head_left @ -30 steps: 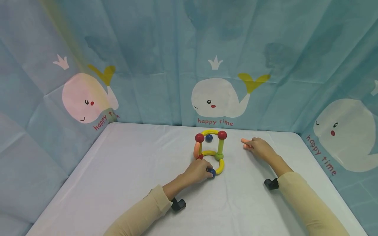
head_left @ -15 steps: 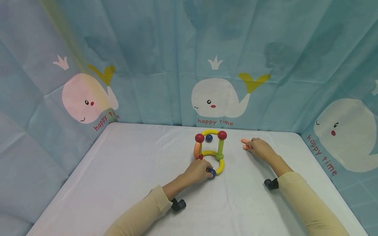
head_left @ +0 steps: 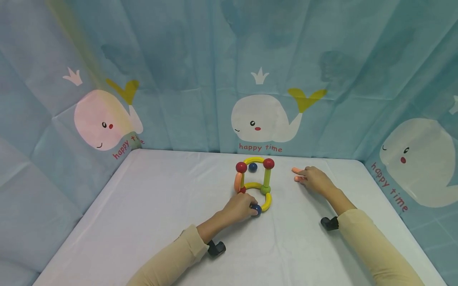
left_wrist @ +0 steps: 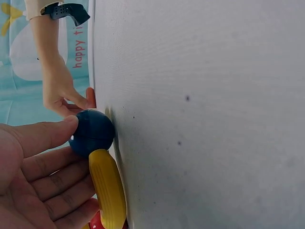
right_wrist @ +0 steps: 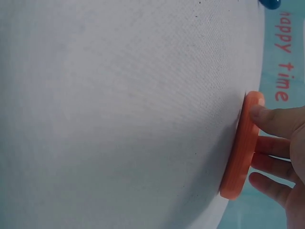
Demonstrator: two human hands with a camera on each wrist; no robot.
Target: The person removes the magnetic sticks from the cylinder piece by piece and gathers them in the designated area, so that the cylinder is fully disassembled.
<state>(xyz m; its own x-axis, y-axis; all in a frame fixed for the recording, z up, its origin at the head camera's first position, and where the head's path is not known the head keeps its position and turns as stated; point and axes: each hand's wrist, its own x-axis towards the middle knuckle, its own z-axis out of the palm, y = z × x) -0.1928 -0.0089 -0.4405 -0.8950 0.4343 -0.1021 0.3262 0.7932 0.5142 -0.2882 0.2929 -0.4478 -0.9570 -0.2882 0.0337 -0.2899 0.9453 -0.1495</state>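
Observation:
My left hand [head_left: 239,207] holds a blue ball [head_left: 256,209] at the near corner of a rod-and-ball frame. In the left wrist view my thumb presses that ball [left_wrist: 93,132], and a yellow curved rod [left_wrist: 108,188] joins it beside my fingers. Two upright rods, one a green rod [head_left: 267,178], carry red balls [head_left: 268,163] bridged by a yellow arc [head_left: 254,159]. An orange curved rod [head_left: 237,182] stands at the frame's left. At the right, my right hand [head_left: 315,180] pinches another orange curved rod [right_wrist: 242,145] low at the table, thumb near one end.
Behind the frame a loose-looking blue ball [head_left: 253,167] shows under the yellow arc. A white cloth covers the table [head_left: 161,190]. A blue curtain [head_left: 186,79] with printed whales hangs along the back and sides.

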